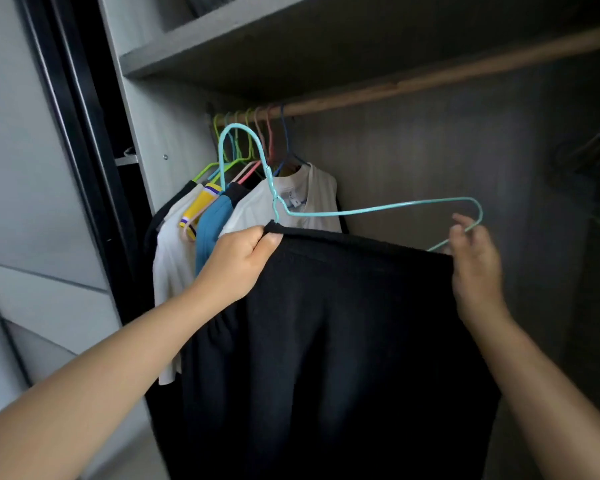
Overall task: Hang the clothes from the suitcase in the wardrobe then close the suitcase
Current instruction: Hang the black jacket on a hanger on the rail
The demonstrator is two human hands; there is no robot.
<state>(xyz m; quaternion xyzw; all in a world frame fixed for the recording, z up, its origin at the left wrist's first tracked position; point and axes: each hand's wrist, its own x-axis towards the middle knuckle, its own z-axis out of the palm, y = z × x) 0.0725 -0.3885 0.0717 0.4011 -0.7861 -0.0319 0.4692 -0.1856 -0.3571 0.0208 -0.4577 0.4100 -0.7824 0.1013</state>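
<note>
Beneath the wooden wardrobe rail point(430, 76), a black knit garment point(343, 323) draped over a turquoise wire hanger point(361, 211) is pinched by the left hand point(239, 265) and right hand point(475, 268); hooking likely follows.

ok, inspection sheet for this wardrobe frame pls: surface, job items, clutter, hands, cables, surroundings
Surface: no table; wooden rail under a grey shelf.
Job's things: black garment draped over the lower bar of a teal wire hanger, hook not yet on the rail. Suitcase not in view.
Clutter: hung clothes at the rail's left end, in white, blue, black and yellow, on coloured hangers.
Grippers: left hand pinches the garment's top left edge; right hand holds the hanger's right end.
Cables: nothing seen.
Surroundings: dark door frame left; dim hangers far right.
</note>
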